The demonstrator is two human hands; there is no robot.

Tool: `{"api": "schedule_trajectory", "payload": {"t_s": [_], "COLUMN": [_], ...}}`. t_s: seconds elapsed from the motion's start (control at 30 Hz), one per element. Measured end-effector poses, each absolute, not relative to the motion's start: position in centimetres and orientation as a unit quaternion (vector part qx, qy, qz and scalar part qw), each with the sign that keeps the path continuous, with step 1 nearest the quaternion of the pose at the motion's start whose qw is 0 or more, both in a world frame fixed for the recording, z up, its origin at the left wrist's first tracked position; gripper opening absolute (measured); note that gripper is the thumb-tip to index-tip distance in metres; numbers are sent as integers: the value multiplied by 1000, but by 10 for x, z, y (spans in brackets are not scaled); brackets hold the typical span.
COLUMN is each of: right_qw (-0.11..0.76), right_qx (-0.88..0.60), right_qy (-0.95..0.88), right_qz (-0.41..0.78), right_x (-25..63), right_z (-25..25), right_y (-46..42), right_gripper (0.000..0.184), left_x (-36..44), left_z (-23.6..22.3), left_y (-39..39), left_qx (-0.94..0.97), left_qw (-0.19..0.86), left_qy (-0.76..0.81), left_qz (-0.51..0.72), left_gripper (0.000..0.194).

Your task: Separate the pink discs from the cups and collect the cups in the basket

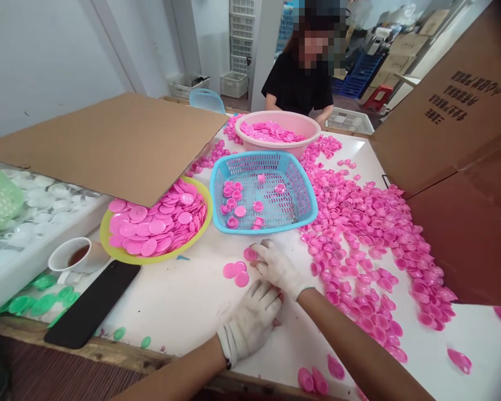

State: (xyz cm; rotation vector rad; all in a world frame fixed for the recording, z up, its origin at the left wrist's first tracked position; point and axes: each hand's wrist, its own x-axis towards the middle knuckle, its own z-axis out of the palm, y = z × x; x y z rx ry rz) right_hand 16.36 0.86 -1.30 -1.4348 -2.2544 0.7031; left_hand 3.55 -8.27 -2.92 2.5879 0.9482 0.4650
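My right hand (279,269), in a white glove, reaches across the white tabletop and has its fingertips closed on a small pink disc (250,254). Just below it is my left hand (253,318), also gloved, with its fingers curled down near the surface; whatever they hold, if anything, is hidden. A few flat pink discs (241,278) lie left of my hands. Beyond them stands a blue basket (265,229) with several small pink cups (258,206) in it. To the right spreads a large heap of pink cup-shaped pieces (359,223).
At left, a yellow bowl (209,223) holds pink discs, partly under a cardboard sheet (121,139). A cup of brown liquid (77,256) and a black phone (94,303) lie nearby. A person (298,83) sits behind a pink basin (313,133). A large carton (463,167) stands right.
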Motion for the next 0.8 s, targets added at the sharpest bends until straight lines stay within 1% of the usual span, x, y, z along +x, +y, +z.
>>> {"api": "schedule_trajectory", "payload": {"t_s": [0.07,0.13,0.2,0.27,0.33,0.4,0.5,0.53,0.67,0.8], "right_qw": [177,177,181,192,209,221,229,218,118,69], "right_qx": [-507,-502,-501,-512,-534,-556,-560,-553,-525,-516], "right_qy": [-808,-811,-811,-805,-790,-775,-770,-777,-819,-833], "right_qz": [243,244,241,231,216,204,204,207,199,187], "right_x": [156,155,159,167,176,185,190,188,162,134], "right_z": [-21,-26,-29,-27,-21,-14,-5,-4,-5,-9], "right_y": [14,18,18,14,6,-4,-15,-16,-8,12], "right_gripper": [21,22,24,24,21,20,19,20,27,21], "left_x": [19,8,2,1,3,6,11,12,17,20], "left_z": [-25,-22,-20,-19,-18,-16,-13,-13,-16,-19], "left_y": [-91,-95,-95,-91,-85,-81,-76,-76,-76,-79], "left_qx": [878,818,724,598,469,387,360,363,388,397], "left_qw": [214,275,368,492,604,666,688,688,683,682], "left_qy": [376,438,504,551,567,562,552,548,543,545], "left_qz": [205,252,295,312,307,301,305,308,297,284], "left_gripper": [48,44,32,22,23,27,27,26,22,21]}}
